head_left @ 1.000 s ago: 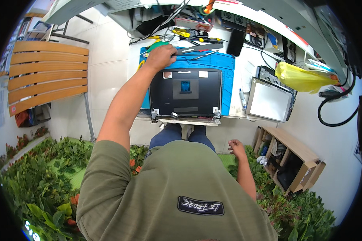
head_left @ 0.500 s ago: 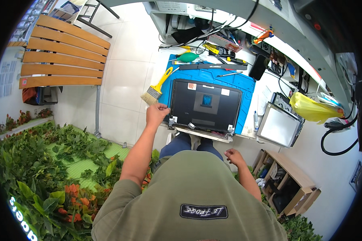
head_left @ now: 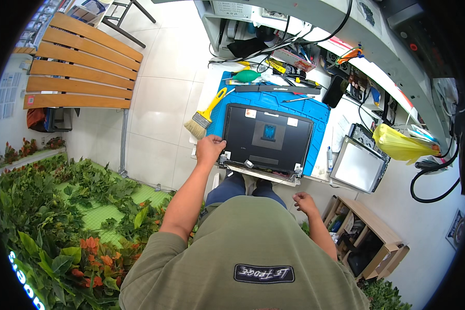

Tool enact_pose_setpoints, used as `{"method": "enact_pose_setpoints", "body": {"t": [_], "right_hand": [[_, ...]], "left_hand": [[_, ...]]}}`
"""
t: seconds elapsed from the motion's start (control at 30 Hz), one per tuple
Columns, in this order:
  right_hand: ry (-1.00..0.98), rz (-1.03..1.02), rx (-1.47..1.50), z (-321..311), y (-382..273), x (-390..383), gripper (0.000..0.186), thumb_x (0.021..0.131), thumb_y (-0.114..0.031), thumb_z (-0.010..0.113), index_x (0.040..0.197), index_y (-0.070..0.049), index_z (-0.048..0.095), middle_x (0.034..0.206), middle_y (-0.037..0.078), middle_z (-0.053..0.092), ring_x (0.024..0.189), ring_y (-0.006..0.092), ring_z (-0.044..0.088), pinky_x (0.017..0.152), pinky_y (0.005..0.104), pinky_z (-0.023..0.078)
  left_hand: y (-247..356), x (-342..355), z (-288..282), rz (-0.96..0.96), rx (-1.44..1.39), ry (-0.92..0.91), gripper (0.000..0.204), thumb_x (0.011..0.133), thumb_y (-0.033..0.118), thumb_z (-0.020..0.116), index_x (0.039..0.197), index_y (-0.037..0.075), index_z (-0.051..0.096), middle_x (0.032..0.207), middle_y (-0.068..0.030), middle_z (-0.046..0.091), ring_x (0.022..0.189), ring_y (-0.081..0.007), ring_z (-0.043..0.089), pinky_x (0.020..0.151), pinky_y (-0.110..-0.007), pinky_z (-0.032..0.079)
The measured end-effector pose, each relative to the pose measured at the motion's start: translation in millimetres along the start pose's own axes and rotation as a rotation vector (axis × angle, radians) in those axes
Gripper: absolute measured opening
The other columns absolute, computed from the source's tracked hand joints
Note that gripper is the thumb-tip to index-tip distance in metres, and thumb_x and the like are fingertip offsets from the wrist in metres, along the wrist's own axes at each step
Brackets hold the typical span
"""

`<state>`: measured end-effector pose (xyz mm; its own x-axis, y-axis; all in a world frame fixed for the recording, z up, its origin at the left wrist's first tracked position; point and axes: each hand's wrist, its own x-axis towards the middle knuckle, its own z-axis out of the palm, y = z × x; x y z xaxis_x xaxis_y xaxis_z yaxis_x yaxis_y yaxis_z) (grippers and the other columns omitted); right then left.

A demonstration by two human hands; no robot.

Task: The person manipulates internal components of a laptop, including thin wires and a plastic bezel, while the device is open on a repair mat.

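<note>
A laptop screen [head_left: 268, 137] in a black frame lies on a blue work mat [head_left: 321, 116], with a faint blue picture at its middle and white stickers at its upper corners. Metal hinges show at its near corners. My left hand [head_left: 210, 150] is at the screen's left edge, its fingers closed together on the frame. Close beyond that hand lies a wide paintbrush [head_left: 205, 116] with a yellow handle. My right hand [head_left: 306, 203] hangs below the bench's near edge, fingers loosely curled and apart, with nothing visible in it.
Behind the screen lie a dark strip [head_left: 271, 89], a slim tool [head_left: 298, 99] and a green air blower [head_left: 246, 76]. A phone [head_left: 335, 91] stands at the right. Nearby are a white panel [head_left: 357, 164], a marker-like tube [head_left: 329, 157] and a yellow bag [head_left: 405, 142]. A wooden shelf [head_left: 369, 230] stands lower right.
The view has shifted slightly, so the bench sits a little further right. My left hand stays at the screen's left edge, its fingertips now against the frame. My right hand remains low.
</note>
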<state>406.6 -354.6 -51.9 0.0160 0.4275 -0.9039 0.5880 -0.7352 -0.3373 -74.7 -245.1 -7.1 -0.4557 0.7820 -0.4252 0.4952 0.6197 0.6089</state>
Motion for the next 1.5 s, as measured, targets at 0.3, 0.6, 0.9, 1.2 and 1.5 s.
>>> {"method": "enact_pose_setpoints", "body": {"t": [0.3,0.6,0.9,1.2,1.5], "right_hand": [[-0.018,-0.376,-0.353,15,-39,-11,0.043,0.095,-0.037,0.074,0.119,-0.002,0.068,0.092,0.007,0.071,0.076,0.0156,0.067,0.065,0.0300,0.053],[-0.405,-0.535,0.374,71,-284,-50,0.044,0.099,-0.034,0.071,0.126,0.000,0.066,0.099,0.005,0.071,0.087,0.0123,0.065,0.073,0.0289,0.056],[-0.317,-0.665,0.574,93,-316,-56,0.036,0.097,-0.022,0.075,0.120,0.003,0.066,0.100,0.007,0.071,0.088,0.0114,0.068,0.071,0.0275,0.059],[-0.206,-0.668,0.736,83,-327,-65,0.026,0.096,-0.017,0.076,0.105,0.007,0.073,0.089,0.010,0.073,0.078,0.0141,0.072,0.066,0.0274,0.062],[-0.415,-0.540,0.780,59,-316,-59,0.025,0.097,-0.021,0.074,0.102,0.004,0.073,0.086,0.011,0.071,0.077,0.0181,0.072,0.070,0.0306,0.063]], "left_hand": [[-6,1,-11,-0.037,-0.380,-0.158,0.025,0.079,0.020,0.084,0.092,0.000,0.078,0.080,-0.0079,0.076,0.070,-0.0145,0.071,0.067,-0.029,0.056],[48,-27,-43,-0.233,-1.102,-0.582,0.014,0.090,0.011,0.075,0.100,0.003,0.068,0.096,-0.0083,0.074,0.085,-0.0177,0.071,0.080,-0.030,0.056],[74,-43,-45,-0.093,-0.851,-0.405,0.016,0.091,0.014,0.077,0.098,0.000,0.072,0.090,-0.0065,0.074,0.079,-0.0152,0.071,0.070,-0.031,0.057],[106,-77,-41,0.664,-0.072,0.101,0.018,0.077,0.009,0.080,0.095,0.006,0.076,0.083,-0.0072,0.071,0.071,-0.0183,0.070,0.065,-0.030,0.057],[91,-75,-61,0.162,-0.598,-0.444,0.030,0.087,0.008,0.082,0.113,-0.006,0.074,0.090,-0.0042,0.073,0.078,-0.0079,0.065,0.071,-0.023,0.053]]}}
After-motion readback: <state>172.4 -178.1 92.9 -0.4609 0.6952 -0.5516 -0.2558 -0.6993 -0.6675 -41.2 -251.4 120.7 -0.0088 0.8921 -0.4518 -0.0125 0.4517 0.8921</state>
